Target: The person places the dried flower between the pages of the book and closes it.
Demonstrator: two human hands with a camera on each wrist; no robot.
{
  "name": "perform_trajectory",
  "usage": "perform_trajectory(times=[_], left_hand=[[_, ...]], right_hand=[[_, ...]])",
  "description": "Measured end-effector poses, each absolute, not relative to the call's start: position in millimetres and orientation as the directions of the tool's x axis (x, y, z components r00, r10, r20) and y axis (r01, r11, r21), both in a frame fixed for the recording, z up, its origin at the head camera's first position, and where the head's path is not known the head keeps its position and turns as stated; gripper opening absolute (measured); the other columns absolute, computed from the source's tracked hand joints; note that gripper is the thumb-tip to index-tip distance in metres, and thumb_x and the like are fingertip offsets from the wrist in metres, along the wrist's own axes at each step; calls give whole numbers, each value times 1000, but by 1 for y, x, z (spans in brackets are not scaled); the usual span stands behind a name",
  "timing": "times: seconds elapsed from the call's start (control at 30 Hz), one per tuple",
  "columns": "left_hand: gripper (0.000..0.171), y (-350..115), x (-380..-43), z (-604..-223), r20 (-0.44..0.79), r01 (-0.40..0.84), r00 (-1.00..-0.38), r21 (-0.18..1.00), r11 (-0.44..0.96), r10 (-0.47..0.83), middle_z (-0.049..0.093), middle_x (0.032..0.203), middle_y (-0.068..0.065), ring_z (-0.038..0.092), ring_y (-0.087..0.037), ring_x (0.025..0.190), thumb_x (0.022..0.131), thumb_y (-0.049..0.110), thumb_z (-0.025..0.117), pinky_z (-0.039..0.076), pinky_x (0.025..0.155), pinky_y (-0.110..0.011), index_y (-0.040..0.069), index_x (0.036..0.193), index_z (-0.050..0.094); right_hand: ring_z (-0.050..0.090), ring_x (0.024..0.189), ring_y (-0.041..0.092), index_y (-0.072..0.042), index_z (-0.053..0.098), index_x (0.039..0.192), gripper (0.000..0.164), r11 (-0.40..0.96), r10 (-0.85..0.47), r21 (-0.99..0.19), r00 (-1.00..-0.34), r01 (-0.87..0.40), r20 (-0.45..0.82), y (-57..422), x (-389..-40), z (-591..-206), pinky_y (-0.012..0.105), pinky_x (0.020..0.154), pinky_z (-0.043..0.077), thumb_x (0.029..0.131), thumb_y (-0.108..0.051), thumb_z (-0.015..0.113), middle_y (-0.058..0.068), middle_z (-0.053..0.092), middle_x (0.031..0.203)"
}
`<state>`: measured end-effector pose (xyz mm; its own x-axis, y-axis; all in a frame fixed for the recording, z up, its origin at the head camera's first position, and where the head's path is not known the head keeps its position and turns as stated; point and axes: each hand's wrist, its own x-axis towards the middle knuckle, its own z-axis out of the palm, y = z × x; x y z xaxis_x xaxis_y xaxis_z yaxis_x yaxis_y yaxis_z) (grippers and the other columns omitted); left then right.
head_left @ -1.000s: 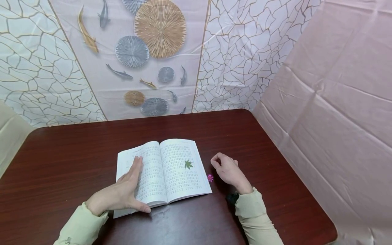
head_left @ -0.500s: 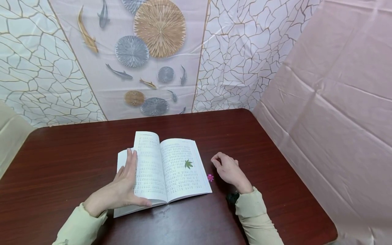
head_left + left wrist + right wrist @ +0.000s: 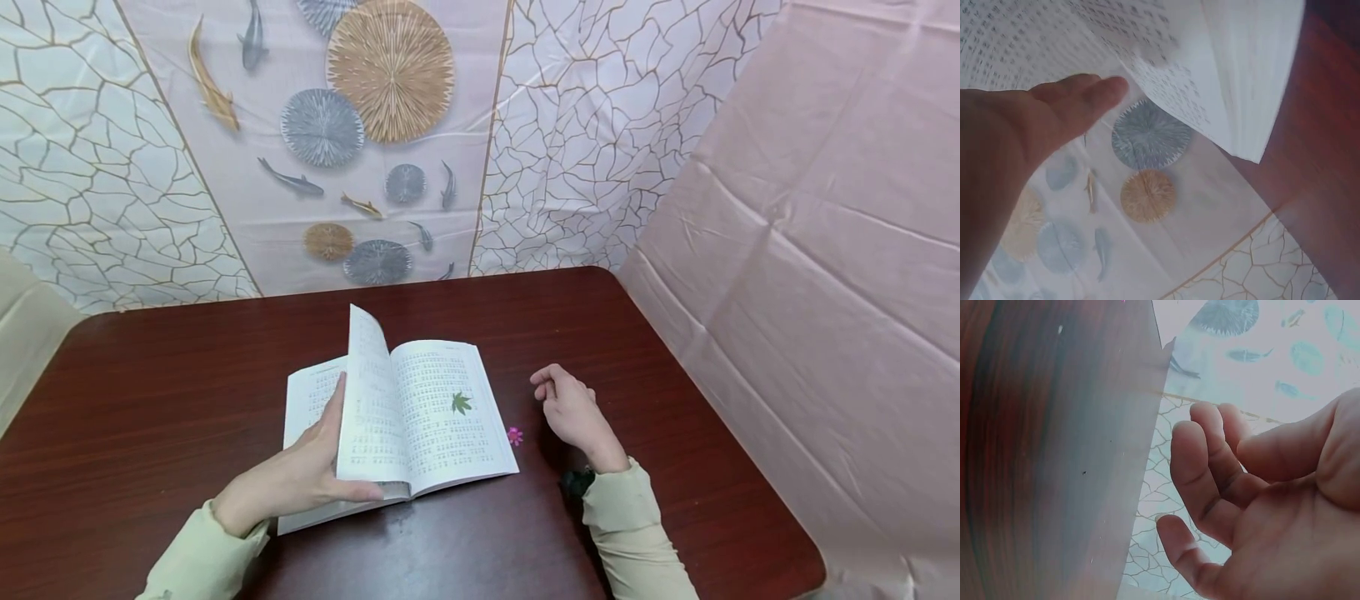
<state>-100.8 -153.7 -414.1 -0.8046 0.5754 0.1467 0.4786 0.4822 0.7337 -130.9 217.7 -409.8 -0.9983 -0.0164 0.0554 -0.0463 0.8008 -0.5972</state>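
Observation:
An open book (image 3: pixel 435 446) with printed pages lies on the table. My left hand (image 3: pixel 288 479) is at its left side, fingers straight behind a lifted page (image 3: pixel 369 400) that stands up and leans toward the spine. The thumb stretches along the book's lower edge. In the left wrist view, the straight fingers of that hand (image 3: pixel 1047 119) are beside the raised page (image 3: pixel 1241 81). A green leaf (image 3: pixel 461 403) rests on the right-hand page. Right of the book, my right hand (image 3: pixel 576 417) has loosely curled fingers; the right wrist view shows it (image 3: pixel 1235 506) holding nothing.
A small pink flower (image 3: pixel 514 436) sits at the book's right edge, between book and right hand. The dark red-brown table (image 3: pixel 172 392) ends at a patterned curtain (image 3: pixel 420 208) behind and a plain pink cloth (image 3: pixel 810 275) on the right.
The page on the left side has risen from lying flat to standing up, swinging rightward as the left hand pushed it. My right hand has shifted slightly right, away from the flower.

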Motion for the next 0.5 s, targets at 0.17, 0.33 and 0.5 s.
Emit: perform_trajectory(times=[0.17, 0.33, 0.5], left_hand=[[129, -148, -98, -413, 163, 532, -763, 708, 464, 626, 15, 160, -5, 31, -22, 140, 70, 51, 84, 28, 111, -30, 16, 156, -5], [122, -143, -95, -411, 133, 563, -734, 668, 487, 666, 8, 162, -11, 15, -31, 146, 70, 51, 83, 20, 112, -54, 21, 158, 3], [108, -140, -94, -412, 149, 596, -721, 632, 496, 677, 17, 159, -19, 21, -40, 143, 75, 55, 78, 21, 109, -62, 23, 157, 17]], right_hand=[[56, 81, 22, -6, 61, 109, 24, 797, -6, -603, -998, -38, 56, 220, -130, -409, 47, 84, 32, 98, -3, 40, 6, 62, 89], [56, 82, 23, -6, 62, 109, 23, 793, -6, -608, -998, -38, 55, 221, -130, -409, 48, 85, 33, 99, -5, 41, 8, 63, 92], [56, 83, 23, -6, 62, 108, 26, 792, 1, -609, -998, -38, 63, 223, -131, -410, 47, 84, 32, 94, 0, 42, 9, 63, 93]])
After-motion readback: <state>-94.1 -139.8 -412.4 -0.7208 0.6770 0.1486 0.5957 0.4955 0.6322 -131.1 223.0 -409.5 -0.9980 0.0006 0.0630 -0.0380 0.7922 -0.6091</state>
